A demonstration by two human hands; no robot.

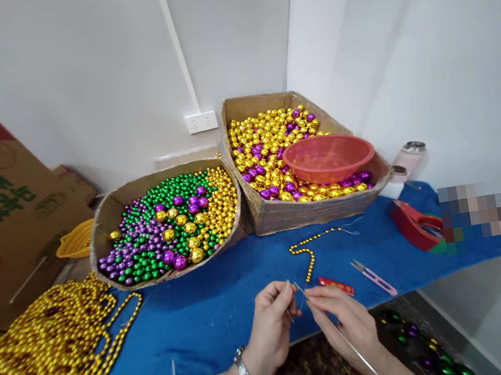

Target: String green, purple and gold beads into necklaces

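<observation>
My left hand [271, 320], with a metal watch band at the wrist, is closed in a pinch on what looks like a fine thread. My right hand [345, 321] grips a long thin metal needle [365, 362]; its tip points at my left fingertips and its shaft runs back under the palm. Both hands meet above the front edge of the blue cloth [197, 329]. Just beyond them lies a short string of gold beads [310, 260] with loose thread at its far end. A red packet [337, 286] sits partly behind my right hand, near pink thread snips [374, 277].
A cardboard box [145, 284] holds green, purple and gold beads. Another box [311, 212] holds larger gold and purple ones, with a red bowl [329, 159] on top. Gold bead strands [51, 339] pile at left. A red tape dispenser [411, 225] and bottle [410, 156] stand right.
</observation>
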